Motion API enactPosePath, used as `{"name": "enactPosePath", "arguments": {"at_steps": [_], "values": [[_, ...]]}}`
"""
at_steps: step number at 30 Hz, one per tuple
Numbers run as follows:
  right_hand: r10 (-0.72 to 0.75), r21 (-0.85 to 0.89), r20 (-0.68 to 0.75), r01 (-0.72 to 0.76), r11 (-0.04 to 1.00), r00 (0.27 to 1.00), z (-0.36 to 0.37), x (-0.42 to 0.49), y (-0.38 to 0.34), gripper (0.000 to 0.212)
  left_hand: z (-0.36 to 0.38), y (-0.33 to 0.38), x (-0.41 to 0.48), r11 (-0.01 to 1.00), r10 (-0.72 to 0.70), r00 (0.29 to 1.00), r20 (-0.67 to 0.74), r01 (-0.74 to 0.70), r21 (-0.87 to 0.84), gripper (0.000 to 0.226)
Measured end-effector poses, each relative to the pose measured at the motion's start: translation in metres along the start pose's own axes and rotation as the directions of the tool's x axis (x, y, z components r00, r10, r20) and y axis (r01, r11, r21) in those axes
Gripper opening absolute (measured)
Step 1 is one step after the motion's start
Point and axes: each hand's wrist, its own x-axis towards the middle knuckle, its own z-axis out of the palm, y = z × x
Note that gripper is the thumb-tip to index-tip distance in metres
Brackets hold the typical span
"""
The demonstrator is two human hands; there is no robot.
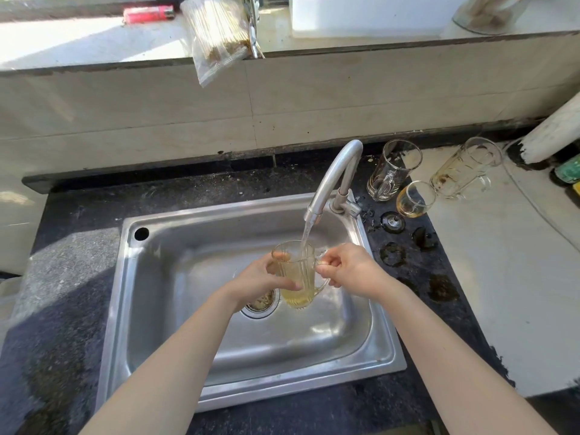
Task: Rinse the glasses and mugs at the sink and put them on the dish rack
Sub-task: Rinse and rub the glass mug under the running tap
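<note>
While the tap (pixel 335 180) fills the mug (pixel 296 277), left hand (pixel 260 282) clasps its body, right hand (pixel 348 268) pinches the handle (pixel 324 285) at three o'clock; wet glass, likely slippery, brittle.

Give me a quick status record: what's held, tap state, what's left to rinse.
held: ribbed glass mug, yellowish liquid inside, over the sink
left hand: grips the mug's body
right hand: pinches its handle
tap: running into the mug
waiting: clear mug, stained mug, small glass, on counter right of sink
dish rack: not in view
</note>
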Motion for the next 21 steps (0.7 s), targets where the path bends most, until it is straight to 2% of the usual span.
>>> {"name": "enactPosePath", "arguments": {"at_steps": [3, 5, 11, 15, 21], "values": [[0.003, 0.018, 0.005, -0.003, 1.000, 1.000, 0.001, -0.002, -0.002, 0.023, 0.004, -0.001, -0.005, 0.997, -0.040, 0.996, 0.075, 0.044, -0.055, 0.055], [0.008, 0.032, 0.022, -0.009, 0.999, 1.000, 0.000, -0.004, -0.002, 0.022, 0.004, -0.002, -0.005, 0.995, -0.068, 0.992, 0.104, 0.076, -0.072, 0.053], [0.054, 0.122, 0.127, -0.069, 0.990, 0.991, -0.004, -0.003, 0.003, 0.025, 0.005, -0.007, -0.006, 0.991, -0.119, 0.979, 0.168, 0.127, -0.038, 0.059], [0.104, 0.199, 0.257, -0.158, 0.967, 0.961, -0.004, -0.004, 0.002, 0.022, 0.003, -0.006, -0.014, 0.978, -0.209, 0.941, 0.267, 0.195, 0.078, 0.066], [0.216, 0.237, 0.325, -0.301, 0.924, 0.921, 0.001, -0.003, -0.002, 0.020, 0.000, -0.004, -0.017, 0.946, -0.317, 0.914, 0.253, 0.288, 0.146, 0.063]]}}
